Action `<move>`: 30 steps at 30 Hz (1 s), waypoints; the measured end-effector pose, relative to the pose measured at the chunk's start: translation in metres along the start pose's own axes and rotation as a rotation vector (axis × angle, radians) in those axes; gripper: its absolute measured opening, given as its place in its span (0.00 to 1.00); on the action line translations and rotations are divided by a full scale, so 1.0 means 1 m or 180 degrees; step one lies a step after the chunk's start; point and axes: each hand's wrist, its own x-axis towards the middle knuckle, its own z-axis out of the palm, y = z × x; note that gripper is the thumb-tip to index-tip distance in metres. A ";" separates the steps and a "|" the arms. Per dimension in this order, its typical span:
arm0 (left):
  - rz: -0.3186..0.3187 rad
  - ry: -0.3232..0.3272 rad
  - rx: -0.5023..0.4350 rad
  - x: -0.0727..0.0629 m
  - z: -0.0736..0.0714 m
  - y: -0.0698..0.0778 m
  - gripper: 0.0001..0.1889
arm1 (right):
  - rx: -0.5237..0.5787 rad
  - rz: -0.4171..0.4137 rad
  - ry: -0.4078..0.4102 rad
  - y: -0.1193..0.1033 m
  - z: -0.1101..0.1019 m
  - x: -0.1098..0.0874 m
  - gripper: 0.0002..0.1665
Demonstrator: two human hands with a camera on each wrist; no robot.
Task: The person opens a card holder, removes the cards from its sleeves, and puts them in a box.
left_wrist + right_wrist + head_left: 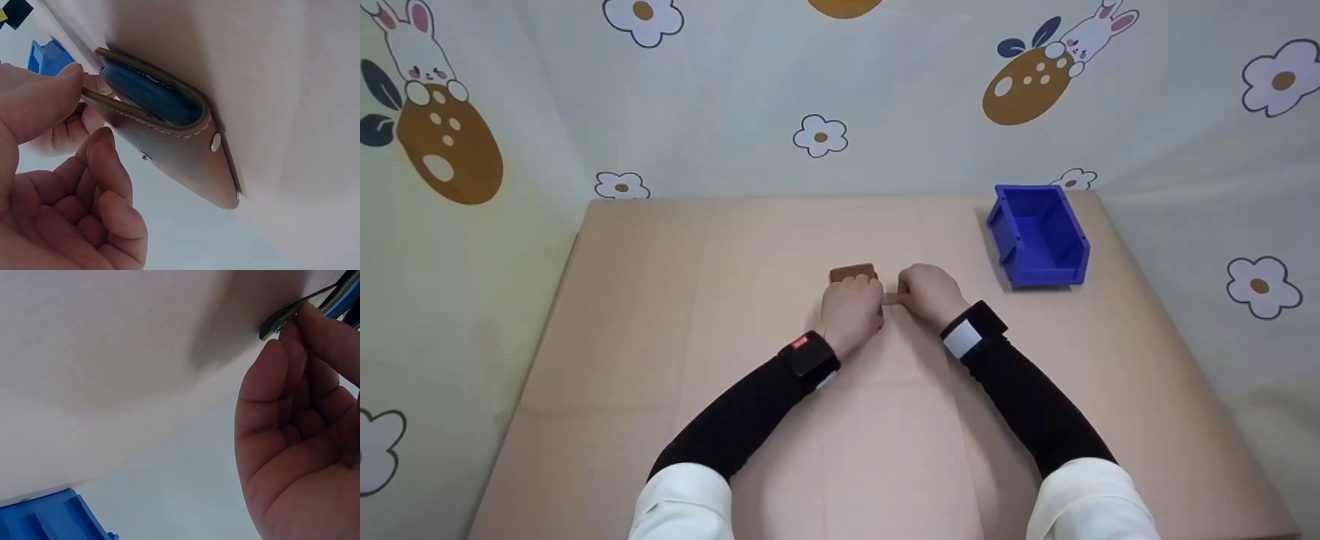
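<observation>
Brown leather wallet point(180, 152) mid-worktop point(675, 315), blue lining showing. Gripped by left hand point(851, 311), thumb on its upper flap; flap edge pinched by right hand point(930, 294) fingers point(315, 332). Blue bin point(1041, 236) far right.

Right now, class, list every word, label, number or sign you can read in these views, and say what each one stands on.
No text can be read as it stands.
Red tag on the left wrist band: some marking, too small and blurred to read.
White patch on the right wrist band: blank as far as can be seen.
Brown leather wallet, blue bin: no lettering visible.
</observation>
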 end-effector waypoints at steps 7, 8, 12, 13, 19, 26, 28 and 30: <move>-0.0070 -0.0060 -0.0192 -0.003 -0.004 -0.006 0.17 | -0.0031 0.0009 -0.0023 0.000 0.001 0.001 0.08; -0.0085 -0.0046 -0.0222 -0.004 -0.005 -0.007 0.17 | -0.0040 0.0013 -0.0034 0.000 0.001 0.001 0.08; -0.0148 0.0014 -0.0301 -0.006 -0.007 -0.011 0.17 | -0.0063 0.0031 -0.0063 -0.001 -0.001 0.002 0.07; -0.0152 0.0027 -0.0303 -0.006 -0.007 -0.012 0.18 | -0.0063 0.0033 -0.0066 -0.001 -0.001 0.002 0.06; -0.0033 0.0024 -0.0267 -0.005 -0.003 -0.011 0.18 | -0.0069 0.0010 -0.0048 -0.001 -0.001 0.002 0.06; 0.0110 0.0045 -0.0100 -0.003 0.002 -0.008 0.14 | -0.0048 -0.0045 0.0006 0.000 0.000 0.001 0.07; 0.0110 0.0053 -0.0106 -0.003 0.000 -0.007 0.14 | -0.0066 -0.0066 0.0016 0.000 0.000 0.001 0.07; 0.0106 0.0054 -0.0127 -0.004 -0.002 -0.007 0.14 | -0.0075 -0.0074 0.0021 0.001 0.000 0.001 0.08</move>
